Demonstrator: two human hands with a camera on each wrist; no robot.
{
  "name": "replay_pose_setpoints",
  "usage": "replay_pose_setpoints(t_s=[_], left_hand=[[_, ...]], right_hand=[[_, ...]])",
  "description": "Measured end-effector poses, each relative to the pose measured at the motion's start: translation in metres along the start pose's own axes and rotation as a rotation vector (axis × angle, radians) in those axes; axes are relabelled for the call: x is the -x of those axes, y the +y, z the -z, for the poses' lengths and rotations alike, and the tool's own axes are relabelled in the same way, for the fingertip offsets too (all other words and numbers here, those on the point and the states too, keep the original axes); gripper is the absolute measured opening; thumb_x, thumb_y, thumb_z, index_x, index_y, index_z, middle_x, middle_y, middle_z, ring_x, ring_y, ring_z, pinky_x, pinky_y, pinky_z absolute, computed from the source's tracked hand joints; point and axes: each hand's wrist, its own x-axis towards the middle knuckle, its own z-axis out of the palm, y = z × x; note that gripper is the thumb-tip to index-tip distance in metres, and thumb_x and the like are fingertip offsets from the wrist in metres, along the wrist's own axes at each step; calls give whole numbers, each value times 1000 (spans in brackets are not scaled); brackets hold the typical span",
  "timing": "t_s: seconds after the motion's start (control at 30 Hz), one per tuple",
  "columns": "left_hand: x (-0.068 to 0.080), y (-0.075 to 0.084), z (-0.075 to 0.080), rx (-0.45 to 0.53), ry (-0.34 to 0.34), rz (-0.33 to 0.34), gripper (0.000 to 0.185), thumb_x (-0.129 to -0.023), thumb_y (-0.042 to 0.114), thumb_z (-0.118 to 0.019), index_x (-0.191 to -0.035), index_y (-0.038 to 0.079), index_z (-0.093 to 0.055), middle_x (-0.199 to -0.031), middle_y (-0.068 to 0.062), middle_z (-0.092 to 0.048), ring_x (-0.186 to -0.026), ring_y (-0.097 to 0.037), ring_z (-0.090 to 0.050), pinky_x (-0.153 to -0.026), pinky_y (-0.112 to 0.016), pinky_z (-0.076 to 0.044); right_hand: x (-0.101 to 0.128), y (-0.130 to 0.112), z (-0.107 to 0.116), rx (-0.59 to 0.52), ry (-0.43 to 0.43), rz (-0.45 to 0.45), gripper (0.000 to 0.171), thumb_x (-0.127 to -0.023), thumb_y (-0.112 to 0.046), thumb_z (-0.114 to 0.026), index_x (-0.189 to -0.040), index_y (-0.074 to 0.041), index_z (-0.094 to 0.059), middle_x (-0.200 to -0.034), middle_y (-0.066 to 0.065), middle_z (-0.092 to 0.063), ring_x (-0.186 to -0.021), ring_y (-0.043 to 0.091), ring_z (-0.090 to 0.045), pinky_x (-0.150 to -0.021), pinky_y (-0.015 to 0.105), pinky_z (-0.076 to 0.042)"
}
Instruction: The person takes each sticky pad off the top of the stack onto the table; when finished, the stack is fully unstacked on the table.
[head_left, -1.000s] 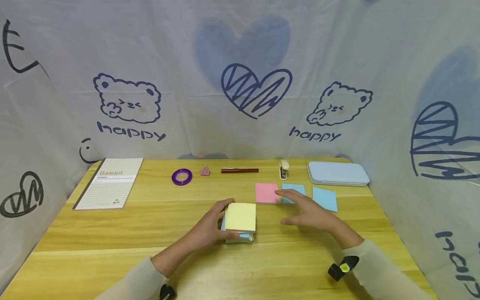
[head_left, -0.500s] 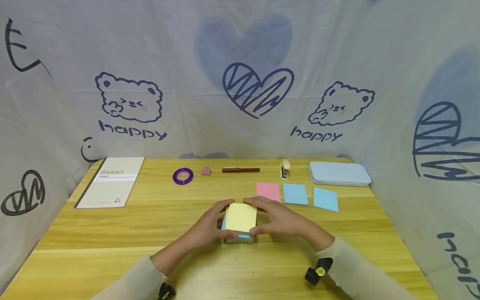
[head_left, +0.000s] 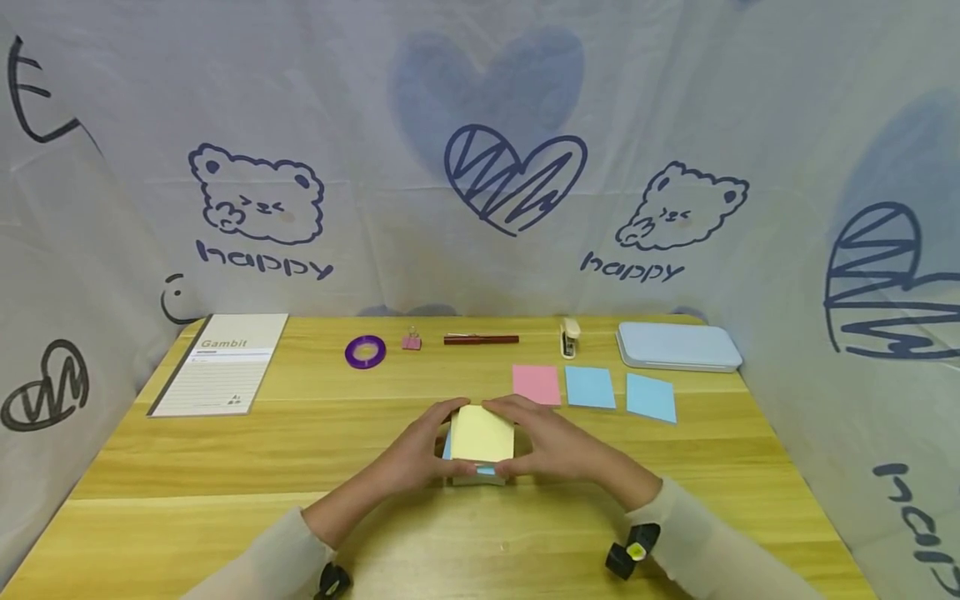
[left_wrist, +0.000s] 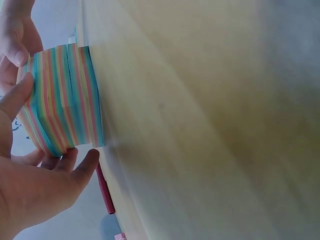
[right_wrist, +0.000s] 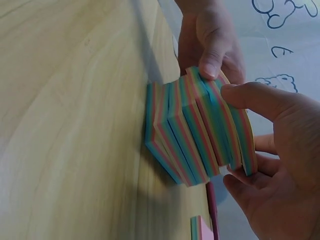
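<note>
- Sticky-note block [head_left: 480, 443] sits on the worktop [head_left: 225, 467], pinched between left hand [head_left: 417, 454] and right hand [head_left: 558, 446], fingers curled round its sides.
- Peeling step, I'd judge; next needs the right grip lifting only the top yellow sheet.

left hand [head_left: 416, 454] and right hand [head_left: 551, 446] around sticky-note block [head_left: 480, 442] on wooden table [head_left: 225, 467]

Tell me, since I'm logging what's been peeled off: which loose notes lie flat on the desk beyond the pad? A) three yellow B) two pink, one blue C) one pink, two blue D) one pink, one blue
C: a pink note lies beside two blue notes, beyond the pad that both hands hold.
</note>
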Motion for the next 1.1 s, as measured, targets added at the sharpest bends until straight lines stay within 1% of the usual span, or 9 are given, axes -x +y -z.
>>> replay_pose_setpoints(t_s=[0.1, 0.2, 0.3, 0.4, 0.53, 0.63, 0.73, 0.93, 1.1], left_hand=[[0, 0, 0, -8, -2, 2, 93, -85, 22, -87, -159, 5, -34, -159, -21, -38, -143, -49, -39, -114, -62, -40], [0, 0, 1, -19, 0, -5, 90, -84, 23, -87, -157, 4, -37, -158, -22, -40, -143, -49, -39, -114, -63, -38], [0, 0, 1, -30, -1, -8, 88, -84, 25, -87, -155, 5, -41, -156, -20, -43, -143, -47, -39, -115, -64, -36], [0, 0, 2, -46, -1, -10, 86, -84, 27, -87, -155, 6, -42, -154, -18, -45, -144, -45, -40, -115, -65, -36], [0, 0, 3, -55, -2, -11, 86, -85, 27, -87, -155, 7, -42, -154, -17, -46, -144, -44, -40, -116, -64, -36], [0, 0, 3, -55, -4, -8, 86, -84, 27, -87, -155, 6, -42, -154, -17, -46, -144, -44, -40, -116, -64, -35], [-1, 1, 4, -57, -2, -7, 86, -84, 27, -87, -155, 7, -43, -154, -17, -46, -144, -43, -40, -117, -63, -34], [0, 1, 2, -54, -13, -15, 86, -84, 28, -87, -155, 6, -43, -153, -18, -46, -144, -43, -40, -117, -63, -34], [0, 0, 1, -64, -14, -18, 86, -85, 28, -86, -155, 5, -42, -153, -18, -46, -143, -44, -40, -116, -65, -35]], right_hand=[[4, 4, 3, 28, 13, -1, 87, -87, -41, -83, -158, -14, -41, -160, 5, -43, -144, 28, -43, -116, 53, -41], [13, 13, 8, 37, 31, 0, 86, -88, -37, -83, -158, -13, -41, -159, 6, -43, -144, 31, -44, -115, 55, -41], [24, 25, 13, 26, 56, -15, 85, -87, -35, -83, -158, -13, -41, -160, 9, -43, -145, 34, -42, -115, 59, -40], [38, 39, 18, 16, 93, -53, 85, -88, -35, -83, -159, -16, -41, -160, 11, -42, -147, 37, -38, -115, 64, -37], [49, 57, 21, 25, 123, -74, 83, -87, -35, -83, -157, -14, -43, -159, 14, -44, -146, 39, -39, -114, 65, -37], [52, 67, 17, 32, 105, -67, 84, -87, -36, -83, -157, -11, -43, -159, 16, -44, -146, 41, -38, -117, 65, -34], [52, 73, 11, 40, 70, -57, 85, -87, -38, -83, -157, -10, -43, -160, 16, -42, -148, 41, -35, -119, 64, -31], [56, 81, 0, 19, 5, -44, 85, -90, -43, -79, -158, -11, -41, -160, 13, -41, -147, 38, -38, -117, 61, -35], [59, 86, -6, 15, 7, -54, 84, -90, -44, -78, -159, -14, -40, -161, 12, -40, -147, 38, -38, -116, 64, -35]])
